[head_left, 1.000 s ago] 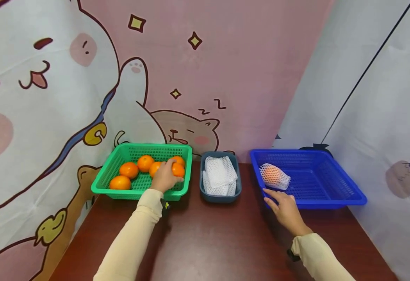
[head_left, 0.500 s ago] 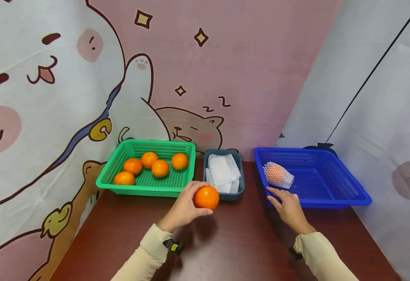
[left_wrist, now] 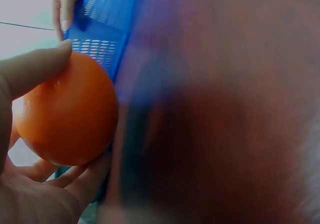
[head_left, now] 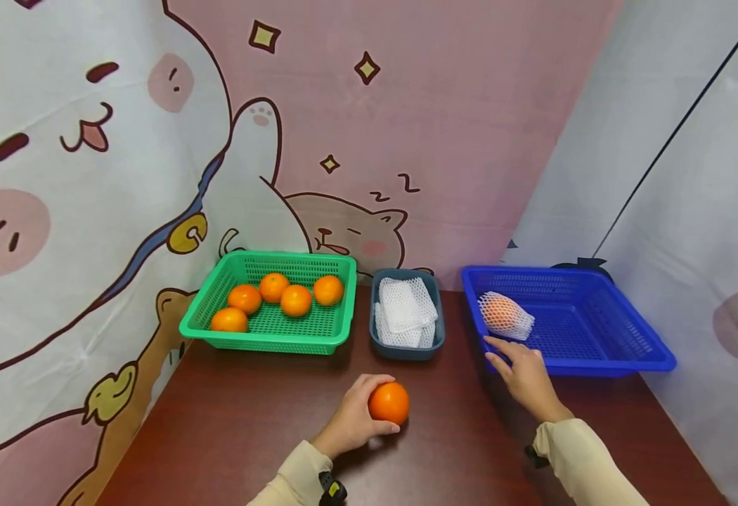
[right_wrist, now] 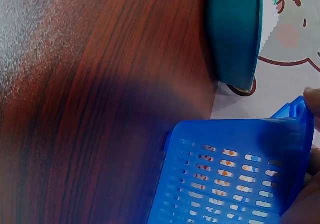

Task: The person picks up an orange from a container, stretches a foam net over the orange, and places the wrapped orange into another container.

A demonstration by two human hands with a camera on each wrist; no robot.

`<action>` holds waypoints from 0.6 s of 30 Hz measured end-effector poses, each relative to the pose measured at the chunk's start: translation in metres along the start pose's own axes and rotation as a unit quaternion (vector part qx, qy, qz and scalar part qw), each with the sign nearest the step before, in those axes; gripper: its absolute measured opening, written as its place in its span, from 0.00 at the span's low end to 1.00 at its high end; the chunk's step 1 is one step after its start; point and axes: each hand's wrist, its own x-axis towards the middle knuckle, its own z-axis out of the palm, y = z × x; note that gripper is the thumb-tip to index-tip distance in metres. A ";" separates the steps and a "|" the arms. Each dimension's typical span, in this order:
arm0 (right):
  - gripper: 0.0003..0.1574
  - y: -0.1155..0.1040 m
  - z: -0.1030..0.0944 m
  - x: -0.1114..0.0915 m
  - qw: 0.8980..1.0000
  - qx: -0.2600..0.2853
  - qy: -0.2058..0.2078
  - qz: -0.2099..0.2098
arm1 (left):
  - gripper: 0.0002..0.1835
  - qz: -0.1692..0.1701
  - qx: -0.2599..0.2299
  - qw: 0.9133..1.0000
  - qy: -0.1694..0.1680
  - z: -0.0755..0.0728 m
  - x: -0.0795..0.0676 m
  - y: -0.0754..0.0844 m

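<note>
My left hand (head_left: 356,418) holds an orange (head_left: 389,403) over the table in front of the small bin, fingers on its far side and thumb on its near side. In the left wrist view the orange (left_wrist: 70,111) fills the space between thumb and fingers. My right hand (head_left: 527,379) rests at the front left corner of the blue basket (head_left: 571,365), fingers loosely bent at the rim. Inside that basket lies one orange in a white foam net (head_left: 505,316). Several bare oranges (head_left: 296,301) sit in the green basket (head_left: 268,341) at the left.
A dark blue-grey bin (head_left: 407,353) stacked with white foam nets (head_left: 403,309) stands between the two baskets. All three containers are along the back of the brown table (head_left: 457,450), against a cartoon-printed cloth (head_left: 457,140).
My left hand has lifted an orange from the green basket and brought it right and nearer, to the front of the bin. The right hand has stayed at the blue basket's corner.
</note>
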 end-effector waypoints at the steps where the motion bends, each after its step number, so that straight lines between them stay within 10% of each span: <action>1: 0.21 0.001 0.000 0.000 1.000 0.000 0.000 0.000 | 0.41 -0.005 -0.002 1.000 -0.003 0.003 -0.001 -0.001; 18: 0.21 0.004 0.001 -0.001 1.000 -0.008 -0.009 0.009 | 0.43 -0.030 -0.012 0.999 0.009 0.013 -0.004 -0.001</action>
